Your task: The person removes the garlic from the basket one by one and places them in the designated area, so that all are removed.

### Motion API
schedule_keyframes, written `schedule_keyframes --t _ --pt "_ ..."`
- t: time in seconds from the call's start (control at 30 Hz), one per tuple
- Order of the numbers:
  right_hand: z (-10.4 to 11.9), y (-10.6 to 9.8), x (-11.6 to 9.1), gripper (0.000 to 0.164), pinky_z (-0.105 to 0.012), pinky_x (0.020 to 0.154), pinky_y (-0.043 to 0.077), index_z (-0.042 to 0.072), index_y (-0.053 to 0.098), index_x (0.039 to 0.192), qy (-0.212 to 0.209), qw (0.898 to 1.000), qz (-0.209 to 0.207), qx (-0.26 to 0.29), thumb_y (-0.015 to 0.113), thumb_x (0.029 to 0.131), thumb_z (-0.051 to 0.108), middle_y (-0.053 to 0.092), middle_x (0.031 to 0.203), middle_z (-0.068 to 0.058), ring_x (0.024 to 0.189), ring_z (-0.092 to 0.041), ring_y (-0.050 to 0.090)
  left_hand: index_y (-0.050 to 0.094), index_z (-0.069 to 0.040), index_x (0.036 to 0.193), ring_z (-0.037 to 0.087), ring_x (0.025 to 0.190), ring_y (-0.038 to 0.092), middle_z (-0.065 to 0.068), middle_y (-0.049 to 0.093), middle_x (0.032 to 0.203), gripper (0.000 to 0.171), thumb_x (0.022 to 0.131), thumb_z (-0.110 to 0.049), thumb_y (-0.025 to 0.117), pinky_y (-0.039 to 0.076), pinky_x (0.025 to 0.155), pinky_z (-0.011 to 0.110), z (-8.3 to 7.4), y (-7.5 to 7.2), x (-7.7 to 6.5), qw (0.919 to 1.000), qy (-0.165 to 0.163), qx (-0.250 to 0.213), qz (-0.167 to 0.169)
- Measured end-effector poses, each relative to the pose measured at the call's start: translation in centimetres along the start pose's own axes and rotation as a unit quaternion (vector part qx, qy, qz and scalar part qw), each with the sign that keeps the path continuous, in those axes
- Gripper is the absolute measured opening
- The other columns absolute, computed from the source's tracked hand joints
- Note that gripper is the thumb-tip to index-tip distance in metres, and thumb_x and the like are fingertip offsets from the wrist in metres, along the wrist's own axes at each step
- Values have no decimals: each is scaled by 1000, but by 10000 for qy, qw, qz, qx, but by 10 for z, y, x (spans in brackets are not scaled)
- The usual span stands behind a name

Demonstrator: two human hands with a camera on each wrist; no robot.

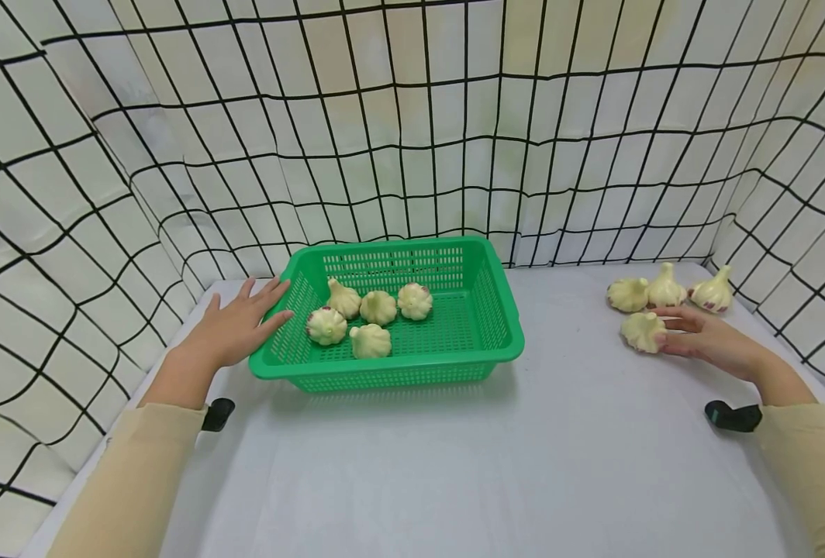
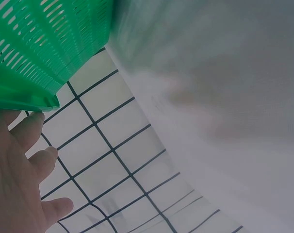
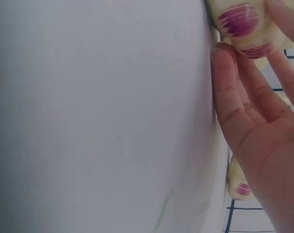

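Note:
At the left end of the green plastic basket (image 1: 391, 372), my left hand (image 1: 234, 325) rests on the rim with its fingers spread. In the left wrist view, fingertips of the left hand (image 2: 21, 165) lie right at the basket's edge (image 2: 25, 99). Over on the right, my right hand (image 1: 716, 341) holds a pale garlic bulb (image 1: 640, 332) between thumb and fingers, low over the table. Purple streaks show on that garlic bulb (image 3: 241, 24) in the right wrist view. Just behind it sit three more bulbs, the middle garlic bulb (image 1: 666, 288) with its stem up.
Several garlic bulbs, one of them a purple-tinged bulb (image 1: 326, 325), lie inside the basket toward its left half. A white table (image 1: 412, 473) carries everything. Black netting (image 1: 447, 155) over white sheeting encloses the back and both sides.

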State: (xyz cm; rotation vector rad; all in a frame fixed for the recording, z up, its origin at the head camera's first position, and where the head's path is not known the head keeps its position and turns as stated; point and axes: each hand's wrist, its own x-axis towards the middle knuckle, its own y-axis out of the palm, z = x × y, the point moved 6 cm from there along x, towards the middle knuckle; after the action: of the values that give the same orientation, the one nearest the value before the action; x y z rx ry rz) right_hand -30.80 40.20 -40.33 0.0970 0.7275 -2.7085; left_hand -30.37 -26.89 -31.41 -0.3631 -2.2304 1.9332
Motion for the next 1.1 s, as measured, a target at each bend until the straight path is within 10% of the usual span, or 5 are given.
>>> schedule_keyframes --t 0.47,1.1 --pt "1 -2 -2 69 -19 87 53 -13 16 155 103 9997 162 -181 56 107 15 23 153 -44 102 11 57 18 -9 165 49 153 2 21 17 168 75 109 -57 30 -4 112 78 1 2 1 10000 16 6 -3" --pt "7 -10 -11 59 -25 84 56 -5 36 151 -89 9950 15 -996 62 104 18 42 150 -34 104 8 60 17 -9 165 49 153 3 21 16 168 75 109 -57 29 -4 112 77 2 1 0 10000 -5 -8 9"
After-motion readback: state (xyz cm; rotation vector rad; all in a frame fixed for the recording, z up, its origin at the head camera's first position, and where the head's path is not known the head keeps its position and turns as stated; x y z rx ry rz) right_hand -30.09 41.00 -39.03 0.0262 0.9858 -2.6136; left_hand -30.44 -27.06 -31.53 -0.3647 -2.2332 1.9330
